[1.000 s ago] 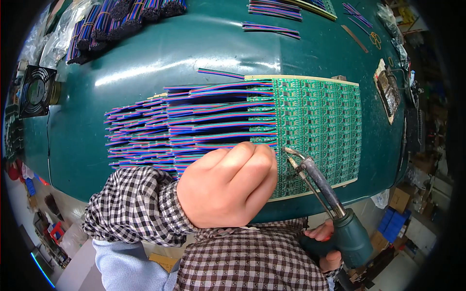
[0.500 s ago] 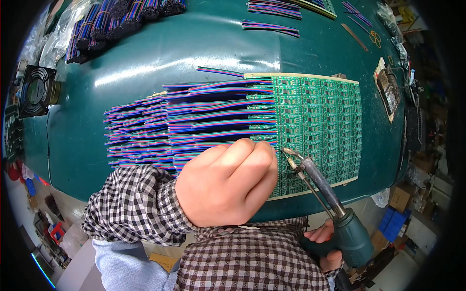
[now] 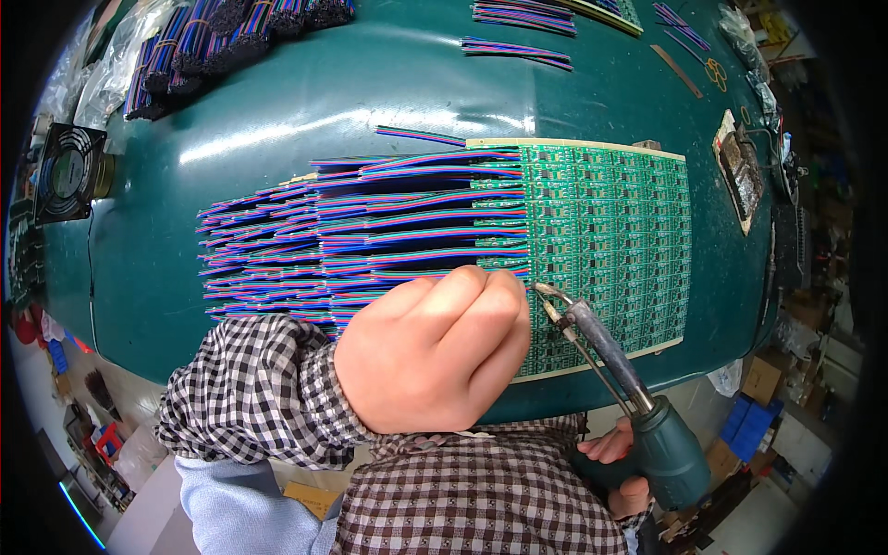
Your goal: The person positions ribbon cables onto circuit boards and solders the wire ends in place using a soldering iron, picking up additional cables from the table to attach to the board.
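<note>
My left hand point(image 3: 435, 356) is closed in a pinch over the left part of a green circuit board panel point(image 3: 610, 240). A strip of red, green, blue and black wires point(image 3: 444, 275) runs to its fingers, whose tips are hidden underneath. In my right hand point(image 3: 610, 446), fingers wrapped round the grip, is a dark green gun-shaped soldering iron point(image 3: 671, 453) with a thin feed tube beside its metal barrel. Its bent tip meets the panel just right of my left fingers. Rows of similar wire strips extend leftward from the panel in overlapping layers.
Rubber-banded wire bundles point(image 3: 194, 46) lie at the far left, above a small black fan point(image 3: 72, 174). More wire strips point(image 3: 518, 53) rest at the back. On the right are a blackened soldering pad point(image 3: 737, 171) and yellow rubber bands point(image 3: 715, 74) on the green tabletop point(image 3: 250, 120).
The soldering iron has shifted slightly left, its tip now nearer my left fingers. My left hand has barely moved.
</note>
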A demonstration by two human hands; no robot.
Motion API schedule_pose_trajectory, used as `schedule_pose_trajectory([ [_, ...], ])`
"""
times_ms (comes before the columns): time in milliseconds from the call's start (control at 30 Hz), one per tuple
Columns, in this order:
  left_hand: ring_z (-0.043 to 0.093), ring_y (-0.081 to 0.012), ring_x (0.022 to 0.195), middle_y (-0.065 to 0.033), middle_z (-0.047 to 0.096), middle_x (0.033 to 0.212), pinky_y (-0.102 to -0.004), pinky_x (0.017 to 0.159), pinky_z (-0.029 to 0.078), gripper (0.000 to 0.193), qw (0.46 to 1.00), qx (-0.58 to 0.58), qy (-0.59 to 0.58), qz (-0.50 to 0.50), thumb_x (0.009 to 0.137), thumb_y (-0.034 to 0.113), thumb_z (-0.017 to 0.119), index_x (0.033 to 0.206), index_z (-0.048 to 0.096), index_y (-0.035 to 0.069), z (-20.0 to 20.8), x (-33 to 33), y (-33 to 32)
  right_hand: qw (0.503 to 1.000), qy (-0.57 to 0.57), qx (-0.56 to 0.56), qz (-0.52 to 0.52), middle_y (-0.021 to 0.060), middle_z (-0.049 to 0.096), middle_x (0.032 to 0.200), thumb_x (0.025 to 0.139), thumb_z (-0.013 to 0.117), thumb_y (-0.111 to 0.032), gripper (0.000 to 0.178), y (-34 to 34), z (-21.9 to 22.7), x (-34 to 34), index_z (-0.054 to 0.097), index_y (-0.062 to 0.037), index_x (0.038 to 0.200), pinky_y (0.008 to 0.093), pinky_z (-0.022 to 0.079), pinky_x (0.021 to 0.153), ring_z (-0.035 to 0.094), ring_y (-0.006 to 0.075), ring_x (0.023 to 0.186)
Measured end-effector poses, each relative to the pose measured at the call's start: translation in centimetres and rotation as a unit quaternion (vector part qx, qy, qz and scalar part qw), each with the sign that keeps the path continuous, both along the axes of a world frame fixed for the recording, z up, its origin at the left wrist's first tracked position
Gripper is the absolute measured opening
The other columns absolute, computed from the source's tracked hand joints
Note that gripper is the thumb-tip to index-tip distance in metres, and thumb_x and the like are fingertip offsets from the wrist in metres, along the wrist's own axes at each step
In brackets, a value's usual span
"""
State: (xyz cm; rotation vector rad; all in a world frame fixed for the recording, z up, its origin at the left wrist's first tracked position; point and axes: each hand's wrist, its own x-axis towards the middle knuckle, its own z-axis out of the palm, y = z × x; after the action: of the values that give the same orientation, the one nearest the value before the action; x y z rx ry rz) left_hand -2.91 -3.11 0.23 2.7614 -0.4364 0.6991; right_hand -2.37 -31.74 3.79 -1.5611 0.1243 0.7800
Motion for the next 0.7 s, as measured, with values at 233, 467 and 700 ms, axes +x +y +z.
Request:
schedule_pose_trajectory([
  [233, 0.059, -0.0176, 0.07, -0.0108, 0.057, 0.09, -0.024, 0.055, 0.047, 0.029, 1.0, 0.013, -0.015, 0.008, 0.061, 0.006, 0.064, 0.089, 0.066, -0.004, -0.2, 0.0, -0.3, 0.998, -0.046, 0.035, -0.014, 0.0067, 0.057, 0.082, 0.069, 0.075, -0.053, 0.088, -0.5, -0.5, -0.7, 0.039, 0.0066, 0.123, 0.0437, 0.053, 0.081, 0.06, 0.0248, 0.079],
  [467, 0.059, -0.0168, 0.071, -0.0086, 0.058, 0.088, -0.023, 0.055, 0.045, 0.028, 0.999, 0.026, -0.021, 0.022, 0.061, 0.006, 0.065, 0.088, 0.067, -0.002, -0.1, -0.2, -0.4, 0.993, -0.106, 0.026, -0.036, 0.0107, 0.057, 0.085, 0.073, 0.07, -0.055, 0.088, -1.8, -1.8, -1.3, 0.037, 0.0096, 0.124, 0.0418, 0.055, 0.076, 0.06, 0.0268, 0.078],
  [700, 0.059, -0.0165, 0.07, -0.0081, 0.058, 0.088, -0.0227, 0.055, 0.045, 0.027, 0.999, 0.027, -0.03, 0.023, 0.061, 0.007, 0.065, 0.087, 0.067, -0.001, -0.2, -0.1, -0.5, 0.994, -0.067, 0.074, -0.041, 0.0088, 0.056, 0.084, 0.072, 0.073, -0.052, 0.088, -3.2, -2.2, -1.4, 0.037, 0.009, 0.124, 0.0446, 0.055, 0.078, 0.06, 0.0259, 0.081],
])
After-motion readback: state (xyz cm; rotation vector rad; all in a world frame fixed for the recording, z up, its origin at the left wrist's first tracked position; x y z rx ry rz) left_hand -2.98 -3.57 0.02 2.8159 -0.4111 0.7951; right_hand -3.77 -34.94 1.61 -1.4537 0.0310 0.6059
